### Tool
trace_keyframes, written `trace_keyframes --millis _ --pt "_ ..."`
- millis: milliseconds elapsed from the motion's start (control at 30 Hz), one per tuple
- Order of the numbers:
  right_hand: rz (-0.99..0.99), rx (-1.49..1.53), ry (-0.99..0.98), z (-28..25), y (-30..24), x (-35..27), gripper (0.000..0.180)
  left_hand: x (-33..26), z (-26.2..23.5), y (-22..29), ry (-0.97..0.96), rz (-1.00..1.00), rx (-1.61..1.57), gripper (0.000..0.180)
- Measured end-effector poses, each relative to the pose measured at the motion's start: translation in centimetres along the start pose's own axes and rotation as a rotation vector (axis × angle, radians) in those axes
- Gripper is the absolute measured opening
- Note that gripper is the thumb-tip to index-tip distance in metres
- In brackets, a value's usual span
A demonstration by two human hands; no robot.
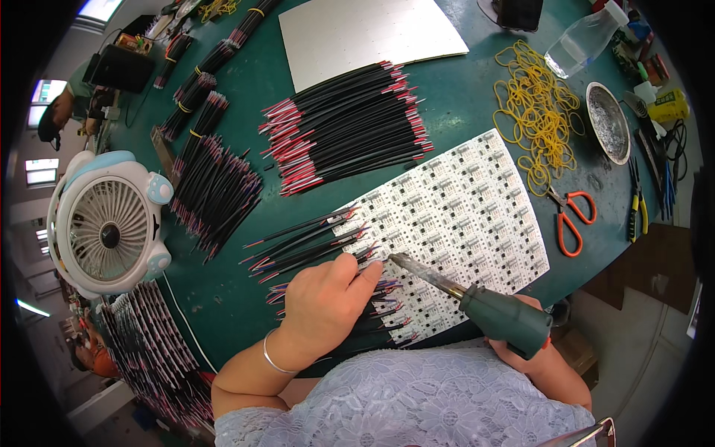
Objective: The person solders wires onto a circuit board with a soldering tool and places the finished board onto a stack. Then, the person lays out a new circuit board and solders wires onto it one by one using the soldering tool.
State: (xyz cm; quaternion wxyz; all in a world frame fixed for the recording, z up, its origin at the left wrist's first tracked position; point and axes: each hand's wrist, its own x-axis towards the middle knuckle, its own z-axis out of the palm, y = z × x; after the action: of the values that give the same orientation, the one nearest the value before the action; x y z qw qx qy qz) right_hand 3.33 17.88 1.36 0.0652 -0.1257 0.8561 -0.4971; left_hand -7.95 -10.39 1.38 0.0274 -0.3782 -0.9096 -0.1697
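Observation:
My left hand (324,304) is pinched at the left edge of a white circuit board panel (484,175), on the end of a thin black cable mostly hidden under the fingers. In my right hand (527,362) is a soldering iron with a dark green handle (506,320). Its metal tip meets the panel just beside my left thumb. Rows of small dark components cover the panel. Several black cables (298,229) lie along its left edge, above and below my left hand, their stripped ends on the board.
Black cables with red and white ends (350,127) lie beyond the panel, near a white board (365,37). More cables (216,190) and a fan (110,231) are at left. Yellow rubber bands (532,104), a metal bowl (608,123), orange-handled scissors (570,223) and pliers (637,201) are at right.

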Motion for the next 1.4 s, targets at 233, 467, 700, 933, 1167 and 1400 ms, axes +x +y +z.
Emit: trace_keyframes --millis 233,467,700,933,1167,1400 --pt "-0.082 -0.103 -0.043 -0.4 -0.7 0.8 0.028 0.4 -0.6 0.1 -0.061 0.041 0.071 0.024" --pt "0.095 0.167 0.04 0.1 -0.6 0.0 0.024 0.5 -0.5 0.4 -0.058 0.008 0.051 0.025" --pt "0.106 0.196 0.035 0.2 -0.5 0.0 0.022 0.6 -0.7 0.4 -0.06 0.094 0.083 0.022" --pt "0.134 0.135 0.013 0.2 -0.9 -0.2 0.024 0.5 -0.7 0.9 -0.086 0.064 0.062 0.026" --pt "-0.018 -0.016 0.003 0.5 0.3 -0.9 0.023 0.7 -1.0 1.3 -0.17 0.083 0.132 0.026" --pt "0.248 0.543 0.206 1.2 0.8 -3.4 0.03 0.6 -1.1 1.2 -0.159 0.055 0.041 0.023"
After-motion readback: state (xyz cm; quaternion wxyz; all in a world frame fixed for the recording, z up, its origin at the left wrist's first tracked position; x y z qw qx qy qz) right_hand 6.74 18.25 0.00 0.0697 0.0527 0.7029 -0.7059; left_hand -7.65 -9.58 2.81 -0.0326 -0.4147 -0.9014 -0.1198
